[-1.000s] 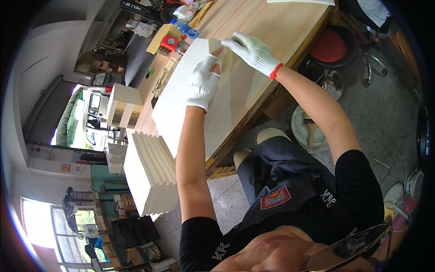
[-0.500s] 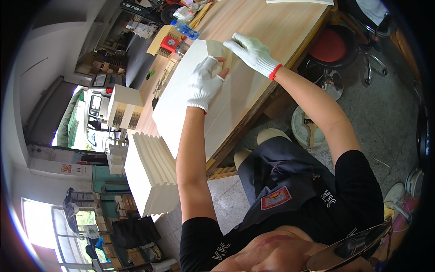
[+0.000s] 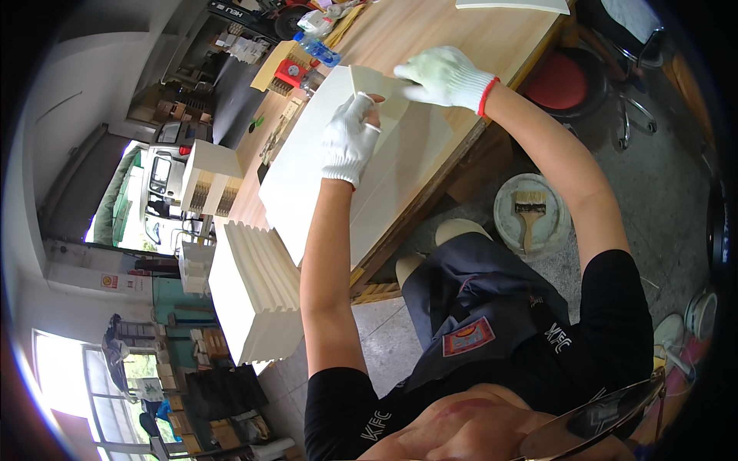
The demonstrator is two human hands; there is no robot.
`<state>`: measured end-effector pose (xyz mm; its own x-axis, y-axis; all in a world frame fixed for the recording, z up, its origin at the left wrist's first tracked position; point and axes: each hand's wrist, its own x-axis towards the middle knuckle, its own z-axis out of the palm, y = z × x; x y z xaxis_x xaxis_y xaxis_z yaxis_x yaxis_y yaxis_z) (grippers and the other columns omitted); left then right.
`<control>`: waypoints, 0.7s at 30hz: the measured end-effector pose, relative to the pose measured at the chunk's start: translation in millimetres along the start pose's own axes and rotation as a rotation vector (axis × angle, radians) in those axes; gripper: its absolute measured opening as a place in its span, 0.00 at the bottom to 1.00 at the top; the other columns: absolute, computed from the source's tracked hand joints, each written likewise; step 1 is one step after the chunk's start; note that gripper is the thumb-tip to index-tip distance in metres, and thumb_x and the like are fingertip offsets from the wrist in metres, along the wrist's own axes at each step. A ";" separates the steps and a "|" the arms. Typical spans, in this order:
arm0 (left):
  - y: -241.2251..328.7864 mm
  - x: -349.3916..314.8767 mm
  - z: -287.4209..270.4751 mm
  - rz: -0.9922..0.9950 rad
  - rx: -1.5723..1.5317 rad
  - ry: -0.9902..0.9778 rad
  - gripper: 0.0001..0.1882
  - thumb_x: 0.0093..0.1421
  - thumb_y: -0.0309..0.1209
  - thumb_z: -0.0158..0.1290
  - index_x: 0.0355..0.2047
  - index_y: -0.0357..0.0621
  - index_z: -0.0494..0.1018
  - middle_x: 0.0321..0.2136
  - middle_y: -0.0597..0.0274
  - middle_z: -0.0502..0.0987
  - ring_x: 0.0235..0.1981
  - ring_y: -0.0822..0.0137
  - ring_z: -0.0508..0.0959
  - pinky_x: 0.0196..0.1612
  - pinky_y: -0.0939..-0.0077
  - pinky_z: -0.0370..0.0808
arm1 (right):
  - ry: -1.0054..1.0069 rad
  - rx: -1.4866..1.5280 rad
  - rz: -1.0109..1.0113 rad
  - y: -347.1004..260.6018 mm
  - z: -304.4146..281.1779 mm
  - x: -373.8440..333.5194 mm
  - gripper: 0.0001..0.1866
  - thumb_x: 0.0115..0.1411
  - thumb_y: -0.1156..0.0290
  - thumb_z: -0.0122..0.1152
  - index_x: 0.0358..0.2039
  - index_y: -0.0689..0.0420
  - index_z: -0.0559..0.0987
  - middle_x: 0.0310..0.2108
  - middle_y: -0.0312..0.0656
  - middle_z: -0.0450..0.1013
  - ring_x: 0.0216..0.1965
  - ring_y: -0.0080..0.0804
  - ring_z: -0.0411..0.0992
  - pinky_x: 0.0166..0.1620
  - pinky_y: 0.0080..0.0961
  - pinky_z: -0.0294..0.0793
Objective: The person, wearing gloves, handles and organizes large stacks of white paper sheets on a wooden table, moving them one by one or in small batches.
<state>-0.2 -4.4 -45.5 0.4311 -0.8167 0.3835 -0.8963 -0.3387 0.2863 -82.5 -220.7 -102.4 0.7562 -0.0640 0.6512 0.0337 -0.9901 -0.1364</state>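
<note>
Nearest the camera, a dark apron (image 3: pixel 469 307) covers the person's lap. Out along the forearm, the left hand (image 3: pixel 350 138), in a white glove, rests palm-down on the cream panel (image 3: pixel 307 165), fingers curled loosely with the thumb pressed at a raised edge; it looks more like a flat press than a clamp. The panel lies flat on the wooden workbench (image 3: pixel 430 31), its near end reaching the bench's edge. Just beyond, the gloved right hand (image 3: pixel 442 77) pinches what appears to be a thin upright strip at the panel's far end, though the pinch itself is hard to make out. Off to the side, a stack of cream panels (image 3: pixel 257 292) waits. On the floor, a brush (image 3: pixel 529 211) lies in a round lid. Farthest off, a plastic bottle (image 3: pixel 317 48).
</note>
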 end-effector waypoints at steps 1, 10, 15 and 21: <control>-1.8 0.6 1.2 0.013 0.007 0.012 0.10 0.62 0.29 0.52 0.43 0.49 0.77 0.40 0.55 0.80 0.44 0.52 0.79 0.48 0.62 0.75 | -0.009 0.056 0.021 -0.2 1.3 2.6 0.25 0.66 0.41 0.47 0.39 0.51 0.77 0.29 0.46 0.77 0.35 0.49 0.76 0.39 0.46 0.73; -15.3 3.4 8.2 -0.020 -0.095 0.009 0.11 0.62 0.31 0.56 0.46 0.52 0.77 0.42 0.53 0.81 0.45 0.52 0.80 0.49 0.62 0.75 | 0.134 0.653 0.507 -30.0 22.6 2.0 0.28 0.68 0.39 0.44 0.46 0.49 0.79 0.39 0.44 0.78 0.43 0.47 0.75 0.46 0.41 0.72; -12.9 1.4 4.3 -0.027 -0.072 -0.023 0.15 0.60 0.35 0.60 0.47 0.53 0.77 0.43 0.51 0.81 0.47 0.53 0.80 0.50 0.62 0.75 | 0.117 0.657 0.471 -33.0 20.4 -3.6 0.28 0.69 0.40 0.43 0.53 0.46 0.79 0.49 0.44 0.77 0.51 0.46 0.73 0.53 0.38 0.71; -12.0 3.4 4.3 -0.091 -0.052 -0.043 0.20 0.58 0.33 0.63 0.52 0.53 0.76 0.46 0.52 0.82 0.50 0.60 0.80 0.53 0.66 0.73 | 0.073 0.671 0.498 -33.1 16.0 -5.2 0.29 0.68 0.38 0.44 0.54 0.46 0.78 0.48 0.44 0.77 0.51 0.47 0.74 0.52 0.37 0.71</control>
<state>11.6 -5.1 -51.3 0.5042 -0.8037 0.3159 -0.8468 -0.3882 0.3636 -77.1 -185.6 -113.3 0.7420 -0.5047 0.4413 0.1065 -0.5611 -0.8209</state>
